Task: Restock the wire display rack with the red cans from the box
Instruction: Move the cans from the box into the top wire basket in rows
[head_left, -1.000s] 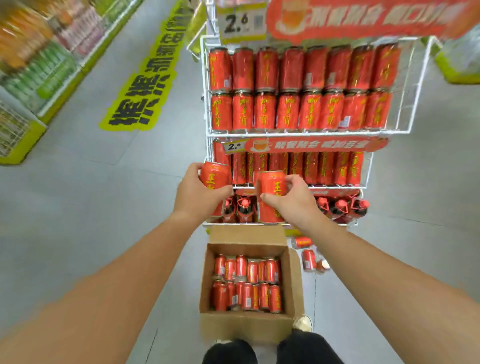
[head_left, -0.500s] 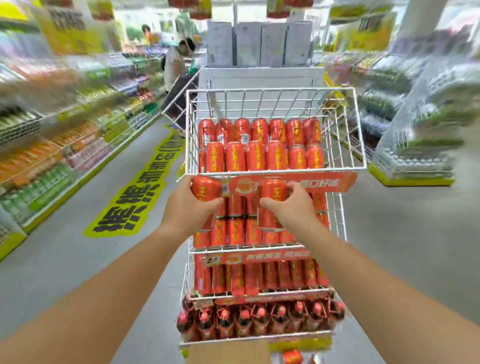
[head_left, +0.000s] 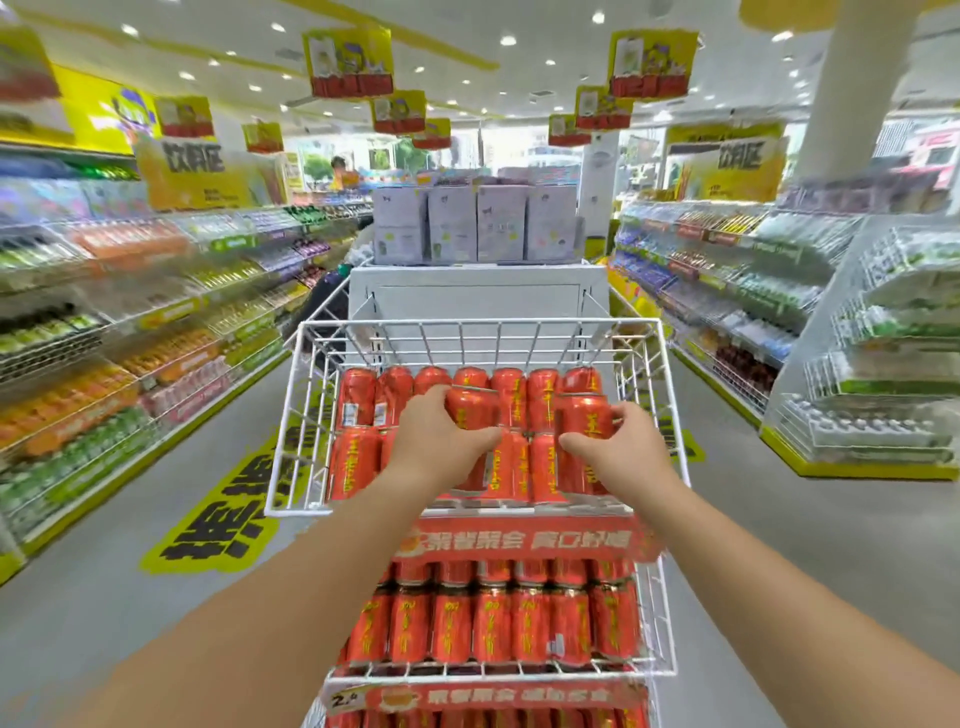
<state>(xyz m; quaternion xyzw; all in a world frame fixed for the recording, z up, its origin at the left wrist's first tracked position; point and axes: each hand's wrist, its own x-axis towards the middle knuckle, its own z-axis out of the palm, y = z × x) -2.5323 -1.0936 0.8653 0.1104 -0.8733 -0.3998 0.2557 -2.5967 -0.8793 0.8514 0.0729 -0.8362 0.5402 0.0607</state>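
Note:
The white wire display rack (head_left: 655, 395) stands straight ahead, its top basket holding rows of red cans (head_left: 358, 462) lying on their sides. My left hand (head_left: 436, 441) grips one red can (head_left: 470, 410) over the middle of that basket. My right hand (head_left: 618, 452) grips a second red can (head_left: 584, 421) just to the right. Both held cans sit on top of the stacked layer. A lower tier (head_left: 667, 670) is packed with upright red cans (head_left: 452, 623). The box is out of view.
A red price banner (head_left: 519, 540) hangs on the basket's front edge. Stocked drink shelves (head_left: 104, 338) line the aisle on the left and shelves (head_left: 727, 291) on the right. Pale cartons (head_left: 475, 223) sit on a white unit behind the rack. A yellow floor sticker (head_left: 218, 519) lies to the left.
My view has tilted up from the box on the floor to the top basket. Both hands have lifted their cans up over the basket's front edge and onto the stacked cans.

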